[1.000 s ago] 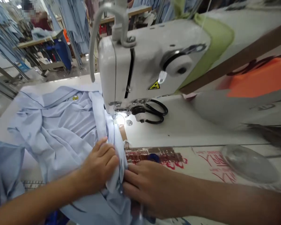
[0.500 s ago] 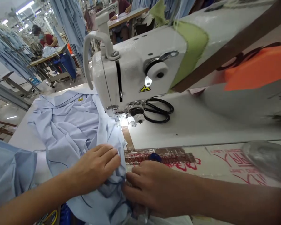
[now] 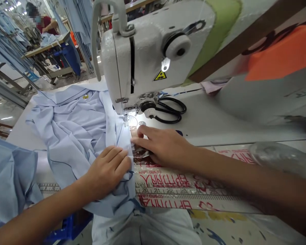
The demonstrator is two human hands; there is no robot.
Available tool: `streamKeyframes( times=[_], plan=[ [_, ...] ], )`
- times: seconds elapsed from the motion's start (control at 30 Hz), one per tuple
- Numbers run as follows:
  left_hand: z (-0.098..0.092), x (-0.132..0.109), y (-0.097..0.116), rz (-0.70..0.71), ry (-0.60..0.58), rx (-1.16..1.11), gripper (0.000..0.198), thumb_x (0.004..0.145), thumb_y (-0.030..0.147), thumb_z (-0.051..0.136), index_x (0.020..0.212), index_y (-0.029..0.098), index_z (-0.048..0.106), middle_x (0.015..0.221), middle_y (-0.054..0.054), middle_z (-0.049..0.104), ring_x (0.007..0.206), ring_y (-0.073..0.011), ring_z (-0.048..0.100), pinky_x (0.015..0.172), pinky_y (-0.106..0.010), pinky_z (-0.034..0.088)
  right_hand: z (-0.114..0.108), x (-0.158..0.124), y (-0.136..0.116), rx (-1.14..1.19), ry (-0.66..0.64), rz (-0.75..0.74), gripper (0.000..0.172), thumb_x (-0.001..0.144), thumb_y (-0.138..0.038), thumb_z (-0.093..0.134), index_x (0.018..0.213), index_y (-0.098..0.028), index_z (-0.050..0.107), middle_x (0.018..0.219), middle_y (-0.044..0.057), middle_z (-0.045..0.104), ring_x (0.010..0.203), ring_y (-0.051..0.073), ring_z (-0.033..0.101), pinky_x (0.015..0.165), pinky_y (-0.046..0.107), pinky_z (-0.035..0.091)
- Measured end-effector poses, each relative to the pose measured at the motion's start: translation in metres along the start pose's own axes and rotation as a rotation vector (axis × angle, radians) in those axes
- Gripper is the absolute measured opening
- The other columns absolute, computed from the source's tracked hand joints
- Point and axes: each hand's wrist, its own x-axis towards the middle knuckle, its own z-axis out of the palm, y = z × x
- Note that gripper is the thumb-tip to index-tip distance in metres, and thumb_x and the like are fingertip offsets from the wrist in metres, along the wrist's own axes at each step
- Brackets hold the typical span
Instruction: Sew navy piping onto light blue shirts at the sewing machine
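A light blue garment (image 3: 73, 132) lies bunched on the white table, its right edge running under the needle of a white sewing machine (image 3: 142, 58). My left hand (image 3: 107, 172) lies flat on the cloth near its edge, fingers stretched out and pressing it down. My right hand (image 3: 160, 144) rests on the table just right of the seam, below the presser foot, fingers extended with the tips at the fabric edge. A small metal object, possibly a clip or tweezers, shows under its fingers.
Black scissors (image 3: 170, 110) lie on the machine bed to the right of the needle. A ruler strip with red writing (image 3: 178, 190) runs along the table's front edge. A clear plastic item (image 3: 280, 158) sits at right. Another person (image 3: 40, 22) works at a far table.
My right hand has moved from the table's near edge up toward the presser foot. My left hand stays on the cloth, and the fabric edge now lies straighter along the seam line.
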Motion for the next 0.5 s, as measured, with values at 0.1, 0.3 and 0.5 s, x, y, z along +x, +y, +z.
streamKeyframes(
  times=[0.1, 0.3, 0.5],
  plan=[
    [0.001, -0.002, -0.002, 0.079, -0.013, 0.028, 0.015, 0.087, 0.005, 0.041, 0.089, 0.006, 0.056, 0.103, -0.013, 0.062, 0.100, -0.0228, 0.055, 0.090, -0.039, 0.049, 0.002, 0.001, 0.003, 0.012, 0.026, -0.005, 0.017, 0.064, -0.012, 0.048, 0.077, -0.016, 0.057, 0.089, 0.008, 0.056, 0.072, 0.016, 0.051, 0.046, 0.026, 0.022],
    [0.000, -0.009, -0.018, 0.202, 0.027, -0.019, 0.020, 0.080, 0.001, 0.034, 0.078, 0.009, 0.053, 0.103, -0.015, 0.063, 0.103, -0.0242, 0.055, 0.093, -0.041, 0.047, 0.004, 0.004, 0.003, 0.013, 0.009, -0.118, 0.036, 0.079, -0.010, 0.043, 0.111, -0.017, 0.057, 0.116, 0.010, 0.056, 0.095, 0.021, 0.051, 0.053, 0.026, 0.037],
    [-0.006, -0.005, -0.011, 0.112, -0.048, -0.162, 0.022, 0.069, 0.005, 0.039, 0.086, 0.010, 0.052, 0.106, -0.013, 0.061, 0.103, -0.0232, 0.055, 0.096, -0.043, 0.045, 0.008, 0.005, 0.009, 0.025, -0.002, -0.183, 0.028, 0.086, -0.016, 0.042, 0.106, -0.016, 0.061, 0.111, 0.007, 0.061, 0.091, 0.022, 0.050, 0.058, 0.029, 0.044]
  ],
)
